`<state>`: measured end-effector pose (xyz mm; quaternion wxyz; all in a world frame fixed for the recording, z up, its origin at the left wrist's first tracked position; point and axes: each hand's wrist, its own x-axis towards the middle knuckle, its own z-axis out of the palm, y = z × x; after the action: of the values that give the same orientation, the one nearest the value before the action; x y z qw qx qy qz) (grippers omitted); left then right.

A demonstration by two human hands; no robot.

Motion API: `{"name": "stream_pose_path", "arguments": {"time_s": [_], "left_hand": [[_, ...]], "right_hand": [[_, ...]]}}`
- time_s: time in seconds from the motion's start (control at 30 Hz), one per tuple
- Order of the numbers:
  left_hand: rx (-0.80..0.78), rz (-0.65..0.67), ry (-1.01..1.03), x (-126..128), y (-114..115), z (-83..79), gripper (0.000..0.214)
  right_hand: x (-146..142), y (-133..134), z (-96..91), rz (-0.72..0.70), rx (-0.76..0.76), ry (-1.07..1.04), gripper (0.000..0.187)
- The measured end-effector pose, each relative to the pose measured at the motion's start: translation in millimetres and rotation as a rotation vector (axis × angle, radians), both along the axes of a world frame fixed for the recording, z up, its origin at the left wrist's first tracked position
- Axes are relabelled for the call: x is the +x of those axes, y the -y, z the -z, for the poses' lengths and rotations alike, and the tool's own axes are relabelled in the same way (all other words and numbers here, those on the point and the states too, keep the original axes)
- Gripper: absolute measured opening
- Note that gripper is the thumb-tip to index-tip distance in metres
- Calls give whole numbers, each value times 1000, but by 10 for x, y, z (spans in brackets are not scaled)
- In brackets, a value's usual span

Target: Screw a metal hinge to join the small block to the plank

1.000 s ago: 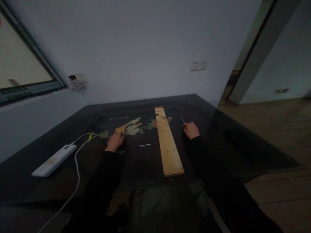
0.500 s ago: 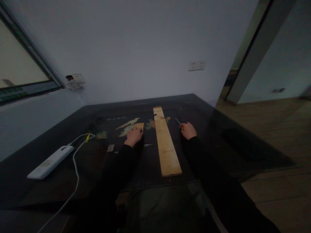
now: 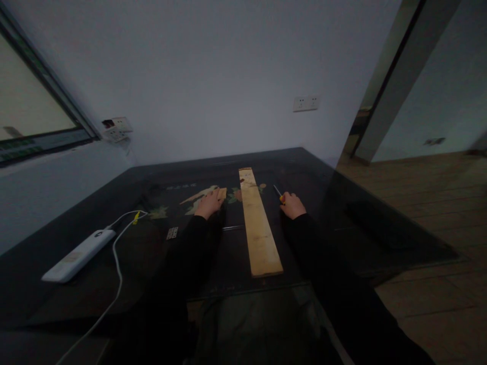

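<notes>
A long, pale wooden board (image 3: 261, 225) lies on the dark table (image 3: 319, 182), its near end close to the front edge. To its right, my right hand (image 3: 293, 206) is closed around the yellow-and-dark handle of a screwdriver (image 3: 278, 191), whose thin metal shaft points away and to the left. Left of the board, my left hand (image 3: 208, 204) has its fingers over a small flat tan piece (image 3: 223, 192), with one end showing beyond the fingertips. What this piece is made of I cannot make out. Neither hand touches the board.
A white power bank (image 3: 78, 256) with a white cable (image 3: 118, 268) lies on the left of the table. A small patterned card-like patch (image 3: 172, 233) is near my left sleeve. Bird and flower pictures decorate the tabletop. A wall with sockets (image 3: 306, 103) stands behind.
My left hand has shifted slightly forward, its fingers further over the tan piece. My right hand keeps the screwdriver in nearly the same place. The board has not visibly moved.
</notes>
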<state>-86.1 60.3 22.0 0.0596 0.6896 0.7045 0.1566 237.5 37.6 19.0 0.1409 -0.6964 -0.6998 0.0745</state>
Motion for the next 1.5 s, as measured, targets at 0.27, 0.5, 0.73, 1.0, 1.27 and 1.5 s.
{"name": "stream_pose_path", "arguments": {"time_s": [0.27, 0.5, 0.73, 1.0, 1.27, 1.5], "left_hand": [[19, -9, 101, -891, 555, -321, 44], [96, 56, 102, -1364, 1337, 27, 51], [91, 154, 106, -1299, 1548, 367, 59], [205, 132, 158, -1293, 1623, 316, 55], [243, 102, 94, -1373, 1714, 334, 50], [228, 85, 49, -1365, 1760, 391, 47]], "right_hand": [[42, 143, -181, -47, 2, 34, 54], [-3, 202, -277, -111, 91, 63, 42], [-55, 189, -261, -158, 208, -29, 33], [-215, 193, -285, -340, 275, -279, 23], [-1252, 883, -722, -945, 189, -357, 21], [-2367, 1155, -444, -1107, 123, 88, 29]]}}
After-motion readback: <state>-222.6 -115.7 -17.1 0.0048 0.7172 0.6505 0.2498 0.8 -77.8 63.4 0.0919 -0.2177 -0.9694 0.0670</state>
